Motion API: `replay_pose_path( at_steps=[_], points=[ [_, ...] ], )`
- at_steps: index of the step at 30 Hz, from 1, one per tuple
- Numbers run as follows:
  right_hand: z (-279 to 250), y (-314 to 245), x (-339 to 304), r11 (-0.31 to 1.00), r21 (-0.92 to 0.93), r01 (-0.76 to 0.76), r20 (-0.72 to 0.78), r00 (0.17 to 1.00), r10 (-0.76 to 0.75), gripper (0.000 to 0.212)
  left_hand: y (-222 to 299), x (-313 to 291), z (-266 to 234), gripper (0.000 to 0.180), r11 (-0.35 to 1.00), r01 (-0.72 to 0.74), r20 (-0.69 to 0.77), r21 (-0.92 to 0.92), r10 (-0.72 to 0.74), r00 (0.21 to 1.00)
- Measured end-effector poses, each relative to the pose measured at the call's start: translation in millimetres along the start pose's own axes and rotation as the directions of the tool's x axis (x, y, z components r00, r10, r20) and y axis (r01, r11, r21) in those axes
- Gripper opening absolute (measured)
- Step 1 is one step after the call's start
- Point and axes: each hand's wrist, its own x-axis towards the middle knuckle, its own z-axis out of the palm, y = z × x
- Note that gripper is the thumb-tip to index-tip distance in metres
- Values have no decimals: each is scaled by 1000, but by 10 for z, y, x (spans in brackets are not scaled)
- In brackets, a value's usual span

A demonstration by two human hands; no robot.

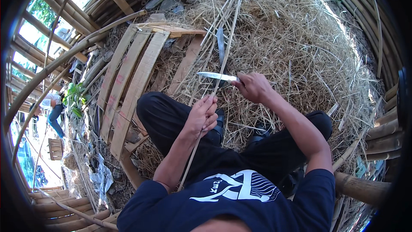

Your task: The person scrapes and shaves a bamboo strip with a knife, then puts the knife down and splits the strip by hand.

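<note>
Left hand (201, 114): closed, thumb and fingers pinched together on a thin strip (192, 158). The strip runs through the grip, its lower length passing down beside the left forearm to the shirt (240, 189), its upper length rising away over the straw (283, 38). Right hand (254, 87): closed in a fist about the handle of a knife (210, 75), no gap observed between fingers and handle. The blade points to the left and lies across the strip just above the left hand; whether its edge has entered the strip cannot be determined.

Further strips (218, 17) lie beyond the knife, beside a grey, blade-shaped piece (220, 45). A slatted wooden crate (143, 56) stands to the left, near the bent left knee (156, 111). Another person (56, 114) is visible at far left.
</note>
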Motion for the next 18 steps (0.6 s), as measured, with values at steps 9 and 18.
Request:
replay_pose_path(
  at_steps=[9,18],
  points=[
    [11,-58,-97,999,1,44,-27,999,-44,42,-14,-142,56,20,1000,24,8,-18,-23,1000],
    [122,308,51,978,-174,110,-74,989,-125,51,-93,-116,97,18,1000,15,-51,-20,-16,999]
  ],
)
